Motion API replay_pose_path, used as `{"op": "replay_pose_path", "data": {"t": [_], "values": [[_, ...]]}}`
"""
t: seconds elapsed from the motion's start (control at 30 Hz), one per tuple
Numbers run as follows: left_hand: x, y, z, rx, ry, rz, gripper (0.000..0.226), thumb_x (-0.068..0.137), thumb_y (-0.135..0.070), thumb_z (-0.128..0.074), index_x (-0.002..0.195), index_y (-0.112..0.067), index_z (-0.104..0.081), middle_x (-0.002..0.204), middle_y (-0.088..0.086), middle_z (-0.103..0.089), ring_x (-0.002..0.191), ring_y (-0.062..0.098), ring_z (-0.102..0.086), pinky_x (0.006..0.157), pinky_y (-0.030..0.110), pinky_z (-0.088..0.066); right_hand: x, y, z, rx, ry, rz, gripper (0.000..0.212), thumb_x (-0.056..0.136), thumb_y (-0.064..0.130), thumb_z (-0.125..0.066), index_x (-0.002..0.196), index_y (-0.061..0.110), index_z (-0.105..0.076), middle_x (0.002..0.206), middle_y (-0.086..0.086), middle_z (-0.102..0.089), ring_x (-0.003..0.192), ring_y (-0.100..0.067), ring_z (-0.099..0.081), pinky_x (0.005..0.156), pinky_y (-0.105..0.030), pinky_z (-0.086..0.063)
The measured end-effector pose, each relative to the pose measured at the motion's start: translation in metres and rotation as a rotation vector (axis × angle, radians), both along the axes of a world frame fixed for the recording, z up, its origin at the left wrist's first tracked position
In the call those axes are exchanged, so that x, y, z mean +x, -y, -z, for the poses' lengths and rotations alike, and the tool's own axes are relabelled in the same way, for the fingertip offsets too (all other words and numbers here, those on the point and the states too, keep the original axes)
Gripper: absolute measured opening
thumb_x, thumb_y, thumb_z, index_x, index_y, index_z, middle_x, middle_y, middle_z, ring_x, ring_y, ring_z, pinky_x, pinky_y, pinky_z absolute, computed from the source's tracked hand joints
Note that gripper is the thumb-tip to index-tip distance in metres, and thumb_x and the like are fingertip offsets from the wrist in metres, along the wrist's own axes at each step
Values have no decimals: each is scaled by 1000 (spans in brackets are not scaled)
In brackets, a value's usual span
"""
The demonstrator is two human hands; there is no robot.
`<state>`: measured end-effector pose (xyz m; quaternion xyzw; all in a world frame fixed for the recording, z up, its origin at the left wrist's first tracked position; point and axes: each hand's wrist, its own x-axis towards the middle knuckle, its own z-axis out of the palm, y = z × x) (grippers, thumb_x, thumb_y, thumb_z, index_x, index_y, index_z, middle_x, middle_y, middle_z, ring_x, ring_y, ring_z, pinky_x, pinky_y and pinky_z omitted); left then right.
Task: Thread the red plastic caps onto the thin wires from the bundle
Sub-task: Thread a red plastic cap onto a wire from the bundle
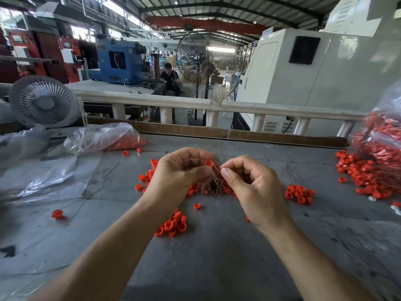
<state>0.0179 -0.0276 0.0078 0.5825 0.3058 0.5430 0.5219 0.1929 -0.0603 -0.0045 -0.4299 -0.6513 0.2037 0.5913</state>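
Observation:
My left hand point(178, 172) grips a bundle of thin coppery wires point(213, 183) above the grey table and holds a red cap point(209, 163) at its fingertips. My right hand point(249, 183) pinches a single wire at the top of the bundle, right beside that cap. Loose red caps lie scattered under both hands, with small heaps of red caps point(173, 224) near my left forearm and further caps point(300, 193) right of my right hand. Whether the wire passes through the cap cannot be made out.
A clear bag of red caps point(121, 139) lies at the back left beside a white desk fan point(43, 101). A big pile of caps with wires point(368, 177) and another bag fill the right edge. Crumpled plastic sheet point(43, 181) covers the left. One capped wire point(57, 213) lies alone.

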Motion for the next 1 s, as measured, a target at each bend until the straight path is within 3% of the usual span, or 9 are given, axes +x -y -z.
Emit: {"op": "replay_pose_path", "data": {"t": [0.13,0.3,0.73,1.0], "values": [[0,1,1,20,1,65,24,87,8,-69,100,-11,-76,79,1,-71,75,14,-69,73,24,-59,1,0,0,5,12,10,11,92,15,-71,85,23,-72,74,1,-69,66,-12,-62,61,-18,-49],[4,0,3,40,-5,55,26,87,10,-69,103,-9,-76,92,15,-67,82,18,-68,75,25,-59,0,0,-1,5,28,10,9,91,17,-71,85,24,-72,74,4,-69,67,-4,-61,63,-17,-48],[5,-2,6,133,-58,-30,24,80,4,-78,97,-14,-74,82,1,-73,74,12,-70,70,21,-56,-3,1,-1,-2,32,-4,15,92,10,-72,85,23,-73,74,2,-71,67,-6,-64,62,-16,-50],[6,-1,6,91,-19,-13,20,91,7,-67,104,-7,-76,89,12,-78,84,21,-76,76,27,-60,-1,0,-1,21,9,65,18,92,8,-74,82,23,-72,67,3,-68,58,-2,-57,56,-15,-45]]}}
